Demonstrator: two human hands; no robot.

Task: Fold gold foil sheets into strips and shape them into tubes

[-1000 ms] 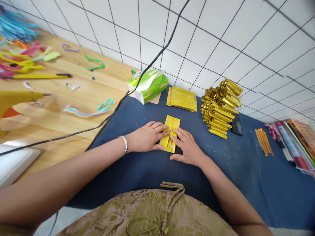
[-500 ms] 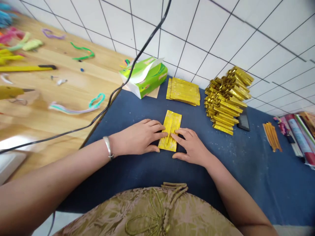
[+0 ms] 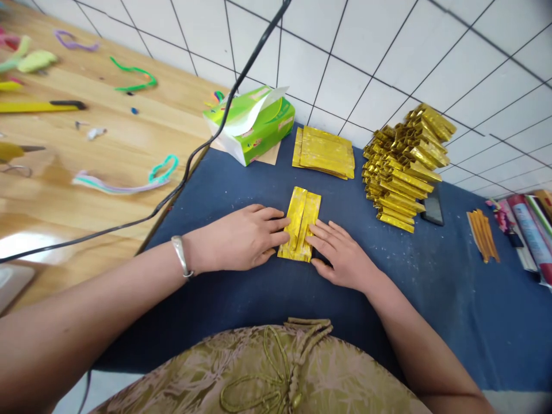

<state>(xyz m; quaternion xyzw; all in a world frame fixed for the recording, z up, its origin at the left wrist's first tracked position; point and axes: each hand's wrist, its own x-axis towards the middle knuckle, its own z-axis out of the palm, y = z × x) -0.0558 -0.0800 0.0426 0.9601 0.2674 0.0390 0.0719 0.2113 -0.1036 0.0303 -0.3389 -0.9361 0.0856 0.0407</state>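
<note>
Both flaps of the foil now lie folded inward, narrower than 1 second ago; left hand and right hand press flat fingers on its edges, creasing.

The folded sheet is shiny gold foil paper, creased, like the flat stack and the pile of folded pieces behind it. It lies on matt dark blue cloth, speckled with lint. Left of the cloth, the tabletop is smooth pale wood. The tissue pack is glossy green plastic.
</note>
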